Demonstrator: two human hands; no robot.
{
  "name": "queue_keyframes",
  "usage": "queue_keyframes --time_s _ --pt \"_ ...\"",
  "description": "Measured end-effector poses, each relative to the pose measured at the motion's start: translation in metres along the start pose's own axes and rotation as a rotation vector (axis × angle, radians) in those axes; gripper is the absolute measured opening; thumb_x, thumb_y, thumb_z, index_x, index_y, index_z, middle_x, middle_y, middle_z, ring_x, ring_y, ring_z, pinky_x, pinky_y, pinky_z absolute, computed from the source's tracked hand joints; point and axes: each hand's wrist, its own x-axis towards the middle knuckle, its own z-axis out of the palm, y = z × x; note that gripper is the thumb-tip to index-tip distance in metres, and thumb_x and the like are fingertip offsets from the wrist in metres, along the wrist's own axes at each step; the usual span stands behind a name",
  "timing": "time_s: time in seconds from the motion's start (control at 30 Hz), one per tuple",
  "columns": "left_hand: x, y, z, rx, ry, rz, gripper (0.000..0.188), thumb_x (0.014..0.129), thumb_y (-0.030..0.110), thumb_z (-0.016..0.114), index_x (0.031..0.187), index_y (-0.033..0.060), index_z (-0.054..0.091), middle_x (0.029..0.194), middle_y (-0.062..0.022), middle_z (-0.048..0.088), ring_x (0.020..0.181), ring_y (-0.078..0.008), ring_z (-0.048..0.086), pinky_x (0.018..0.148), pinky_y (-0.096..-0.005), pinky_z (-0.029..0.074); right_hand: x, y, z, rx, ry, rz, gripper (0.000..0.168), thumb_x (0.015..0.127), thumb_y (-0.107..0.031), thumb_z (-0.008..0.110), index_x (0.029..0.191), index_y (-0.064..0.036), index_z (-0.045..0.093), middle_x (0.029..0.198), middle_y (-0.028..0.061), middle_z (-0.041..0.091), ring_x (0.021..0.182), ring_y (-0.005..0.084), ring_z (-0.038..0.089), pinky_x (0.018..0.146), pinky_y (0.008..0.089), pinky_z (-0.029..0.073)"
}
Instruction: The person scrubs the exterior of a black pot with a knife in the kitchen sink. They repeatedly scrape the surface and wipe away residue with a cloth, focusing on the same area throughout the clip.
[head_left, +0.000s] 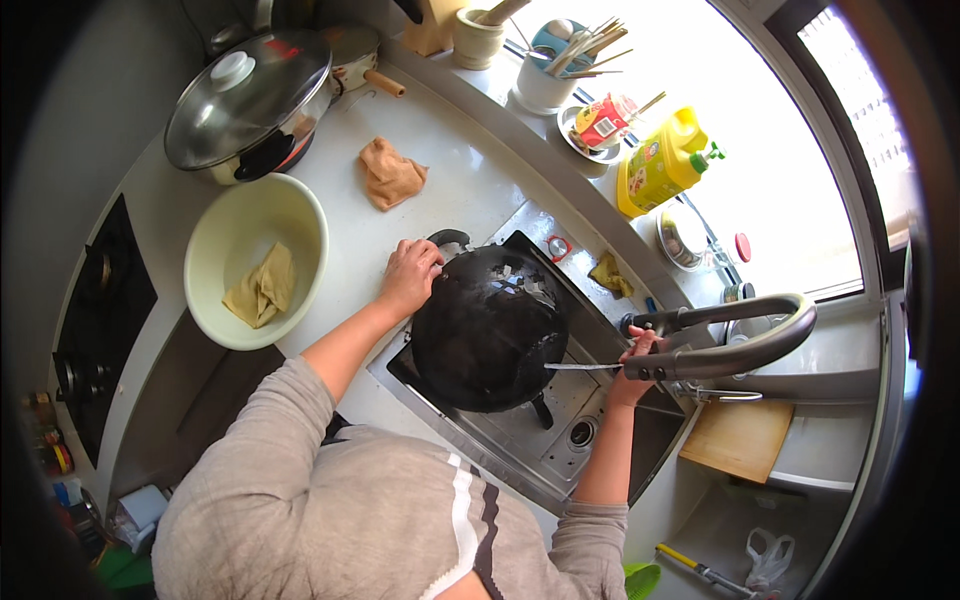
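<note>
A black wok (487, 337) rests tilted over the metal sink (555, 450), its dark underside facing up and wet. My left hand (411, 276) grips the wok's rim beside its curved handle (448, 238). Near the faucet's base, my right hand (636, 367) is partly hidden behind the grey faucet (712, 364); its fingers are around the faucet's lower part, though the exact hold is hard to see. A thin stream of water (581, 367) runs from the spout onto the wok. The second handle (542, 412) points down into the basin.
A pale basin (196, 262) with a yellow cloth (262, 289) stands left, below a lidded pan (247, 105). An orange-brown cloth (391, 174) lies on the counter. A yellow detergent bottle (660, 165) stands on the sill. A sponge (611, 275) sits behind the sink; a wooden board (739, 439) lies right.
</note>
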Motion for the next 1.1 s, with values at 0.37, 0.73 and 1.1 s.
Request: queue_keyframes --time_s 0.37,0.73,1.1 --pt "-0.005 -0.015 0.007 -0.138 0.067 -0.041 0.015 0.08 0.005 0.064 0.093 0.0085 0.062 0.105 -0.0022 0.059 0.107 -0.0273 0.049 0.093 -0.039 0.042 -0.064 0.012 0.014 -0.764 -0.653 0.089 0.028 0.095 -0.033 0.055 0.091 -0.006 0.057 0.078 0.0183 0.064 0.07 0.0391 0.062 0.061 0.0449 0.048" --pt "-0.011 0.033 -0.02 -0.294 0.212 0.098 0.018 0.076 0.01 0.073 0.092 0.0124 0.064 0.095 -0.0022 0.057 0.092 -0.0246 0.053 0.086 -0.037 0.038 -0.007 -0.036 0.147 -1.144 -1.33 -0.572 0.048 0.093 -0.052 0.05 0.078 -0.007 0.057 0.064 0.0145 0.063 0.064 0.0356 0.064 0.059 0.0456 0.05" --pt "-0.018 0.036 0.012 -0.244 0.25 -0.049 0.012 0.075 0.014 0.073 0.074 0.0167 0.061 0.078 0.0031 0.049 0.083 -0.02 0.046 0.078 -0.0348 0.032 0.001 -0.014 0.162 -1.11 -1.29 -0.757 0.054 0.085 -0.061 0.055 0.07 -0.01 0.06 0.06 0.0101 0.063 0.059 0.0307 0.065 0.054 0.042 0.051"
